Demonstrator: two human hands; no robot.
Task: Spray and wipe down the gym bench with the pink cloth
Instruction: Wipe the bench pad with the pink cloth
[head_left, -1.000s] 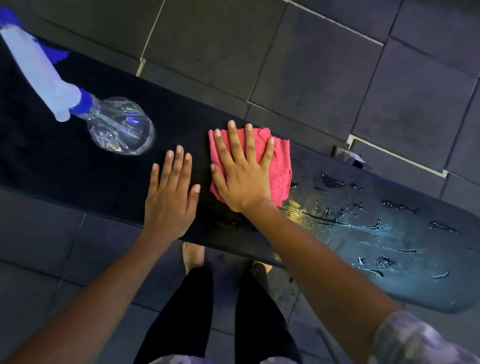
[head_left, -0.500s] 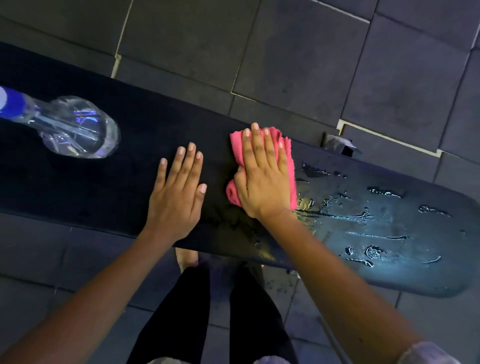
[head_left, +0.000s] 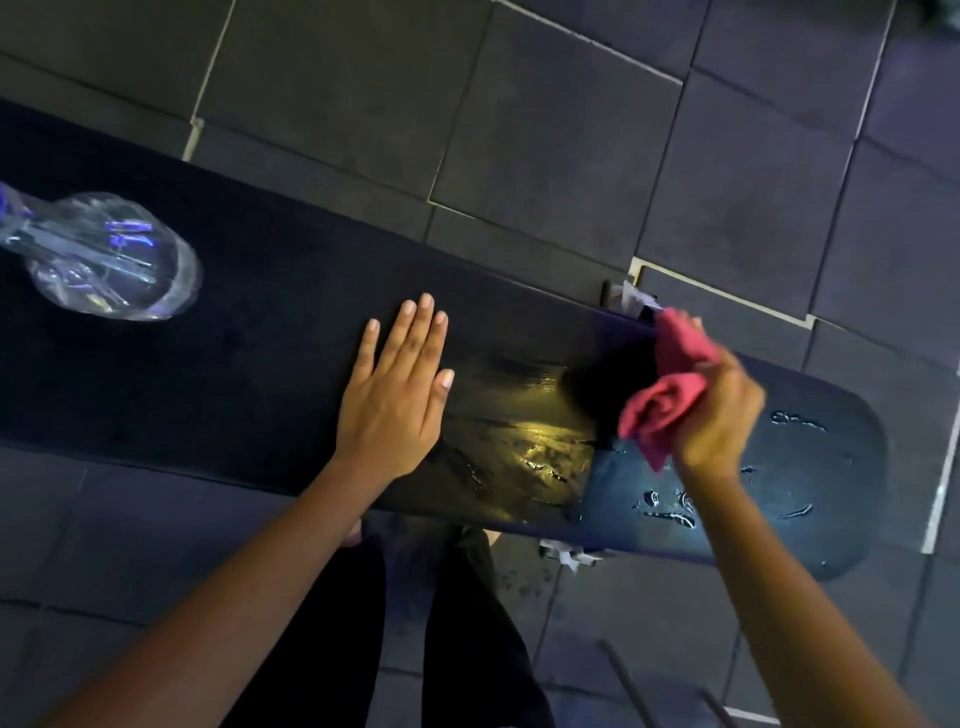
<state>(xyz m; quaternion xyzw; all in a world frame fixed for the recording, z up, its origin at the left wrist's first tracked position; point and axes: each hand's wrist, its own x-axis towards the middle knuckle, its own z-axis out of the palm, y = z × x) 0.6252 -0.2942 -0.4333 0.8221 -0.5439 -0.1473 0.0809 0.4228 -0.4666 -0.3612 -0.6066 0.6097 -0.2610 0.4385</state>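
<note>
Bunching the pink cloth (head_left: 670, 384) in a clenched grip, the right hand (head_left: 719, 410) hovers at 3 o'clock over the wet worktop (head_left: 260, 332); the left hand (head_left: 397, 395) lies flat, released, at center.

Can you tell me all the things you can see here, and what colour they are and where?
gym bench: one, black, running across the picture from left to right, wet with droplets at its right end
spray bottle: one, clear with a bit of blue at the neck, lying on its side on the bench's left end
pink cloth: one, pink, bunched up in the right hand above the bench's right part
floor tiles: many, dark grey, all around the bench
left hand: one, flat on the middle of the bench, fingers spread out
right hand: one, closed around the cloth
legs: two, in black trousers, below the bench
</note>
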